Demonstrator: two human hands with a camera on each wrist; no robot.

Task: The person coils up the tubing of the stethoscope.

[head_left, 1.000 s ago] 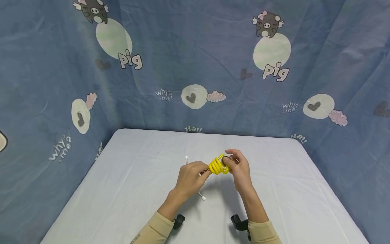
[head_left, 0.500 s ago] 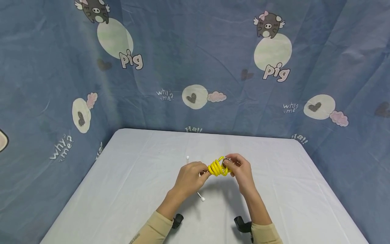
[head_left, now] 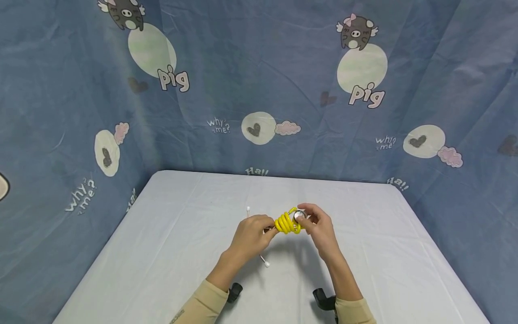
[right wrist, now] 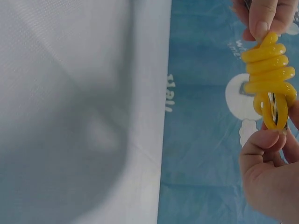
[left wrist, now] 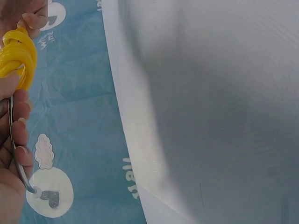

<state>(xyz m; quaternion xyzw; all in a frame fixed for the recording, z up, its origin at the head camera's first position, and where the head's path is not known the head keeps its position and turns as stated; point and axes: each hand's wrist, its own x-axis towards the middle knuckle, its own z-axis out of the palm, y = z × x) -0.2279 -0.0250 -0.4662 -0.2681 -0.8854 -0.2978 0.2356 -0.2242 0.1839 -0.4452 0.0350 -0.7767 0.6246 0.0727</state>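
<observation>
A stethoscope with yellow tubing (head_left: pixel 285 223) wound into tight coils is held up over the table between both hands. My left hand (head_left: pixel 252 234) grips its metal ear tubes (left wrist: pixel 12 135) at the left end of the coils. White ear tips (head_left: pixel 267 264) stick out on either side of that hand. At the other end, my right hand (head_left: pixel 321 229) pinches the round silver chest piece (head_left: pixel 299 215), thumb against its face. In the right wrist view, a loop of yellow tubing (right wrist: pixel 280 109) reaches down to the right fingertips. Most of the ear tubes are hidden by the left hand in the head view.
A white-covered table (head_left: pixel 194 198) lies beneath the hands, with their shadows on it. Blue printed cloth (head_left: pixel 259 81) hangs behind and along the sides. Black camera mounts (head_left: pixel 323 299) sit by both wrists.
The chest piece has turned so its silver face shows, as the right fingers shifted around it. Coils and left hand have drifted slightly left.
</observation>
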